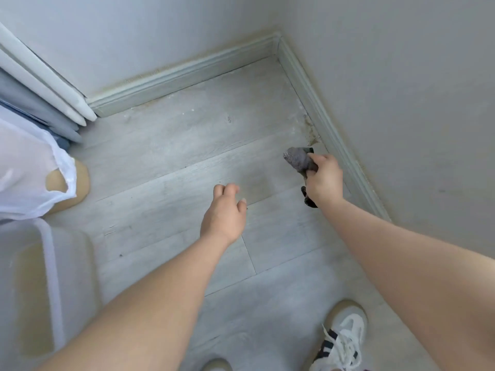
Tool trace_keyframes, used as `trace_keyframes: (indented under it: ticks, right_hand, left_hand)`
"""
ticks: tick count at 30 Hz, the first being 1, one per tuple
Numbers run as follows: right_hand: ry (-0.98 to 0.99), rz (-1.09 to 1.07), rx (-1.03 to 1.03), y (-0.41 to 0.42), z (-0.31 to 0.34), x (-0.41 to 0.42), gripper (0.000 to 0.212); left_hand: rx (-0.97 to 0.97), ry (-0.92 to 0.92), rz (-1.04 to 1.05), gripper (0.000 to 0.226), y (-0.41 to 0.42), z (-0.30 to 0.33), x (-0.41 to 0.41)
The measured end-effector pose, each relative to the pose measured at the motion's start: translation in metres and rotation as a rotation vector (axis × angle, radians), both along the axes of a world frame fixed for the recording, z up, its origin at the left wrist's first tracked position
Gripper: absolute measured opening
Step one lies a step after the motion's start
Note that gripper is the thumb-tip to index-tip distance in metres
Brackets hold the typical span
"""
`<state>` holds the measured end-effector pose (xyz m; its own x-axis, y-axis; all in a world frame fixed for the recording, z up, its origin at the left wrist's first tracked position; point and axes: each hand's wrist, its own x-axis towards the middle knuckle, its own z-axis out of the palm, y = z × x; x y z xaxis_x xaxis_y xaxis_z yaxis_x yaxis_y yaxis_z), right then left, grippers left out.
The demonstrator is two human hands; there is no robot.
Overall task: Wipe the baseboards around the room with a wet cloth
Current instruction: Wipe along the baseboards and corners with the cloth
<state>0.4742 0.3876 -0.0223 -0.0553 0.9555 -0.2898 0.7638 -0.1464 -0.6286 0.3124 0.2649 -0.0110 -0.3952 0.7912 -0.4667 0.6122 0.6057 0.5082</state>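
Walls (401, 89) meet in a corner above a gray wood floor (187, 145), with a pale baseboard (329, 124) along the bottom. A see-through bin (51, 277) at the left is blurry; I cannot tell what is inside. The right hand (324, 180) grips a gray cloth (298, 159) just beside the baseboard. The left hand (224, 212) hangs loose, holding nothing.

Head view: we are looking steeply down from standing height at the floor (171, 162).
Facing: we are facing the corner where two baseboards (278, 41) are meeting.
Nearness: our forearms are filling the lower frame.
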Motion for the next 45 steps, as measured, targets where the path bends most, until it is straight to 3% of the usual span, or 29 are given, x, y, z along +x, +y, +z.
trace_keyframes:
  ticks: [7, 13, 22, 27, 30, 36, 40, 41, 45]
  right_hand:
    - [0.054, -0.115, -0.088, -0.021, 0.139, -0.019, 0.041]
    - [0.126, -0.169, -0.148, -0.014, 0.191, -0.027, 0.038]
    - [0.716, -0.533, -0.549, 0.042, 0.188, -0.028, 0.031]
    - [0.919, -0.585, -0.707, 0.086, 0.190, -0.028, 0.024]
    - [0.958, -0.590, -0.747, 0.106, 0.182, -0.037, 0.027]
    - [0.849, -0.633, -0.692, 0.135, 0.157, -0.050, 0.040]
    - [0.766, -0.826, -0.677, 0.147, 0.139, -0.055, 0.056]
    - [0.793, -0.895, -0.701, 0.150, 0.135, -0.058, 0.053]
    - [0.909, -1.131, -0.906, 0.162, 0.126, -0.090, 0.009]
  left_hand:
    - [-0.025, -0.029, -0.101, 0.030, -0.008, 0.140, -0.011]
    - [-0.039, -0.008, -0.140, 0.030, 0.028, 0.190, -0.026]
    - [-0.241, -0.126, -0.076, 0.026, 0.117, 0.173, -0.005]
    - [-0.333, -0.647, 0.286, 0.023, 0.172, 0.183, 0.010]
    - [-0.364, -0.821, 0.441, 0.018, 0.198, 0.181, 0.009]
    - [-0.311, -0.838, 0.475, 0.010, 0.236, 0.151, -0.030]
    - [-0.306, -0.861, 0.469, 0.017, 0.256, 0.136, -0.055]
    - [-0.308, -0.866, 0.460, 0.020, 0.262, 0.132, -0.061]
    - [-0.330, -0.805, 0.376, 0.029, 0.281, 0.108, -0.095]
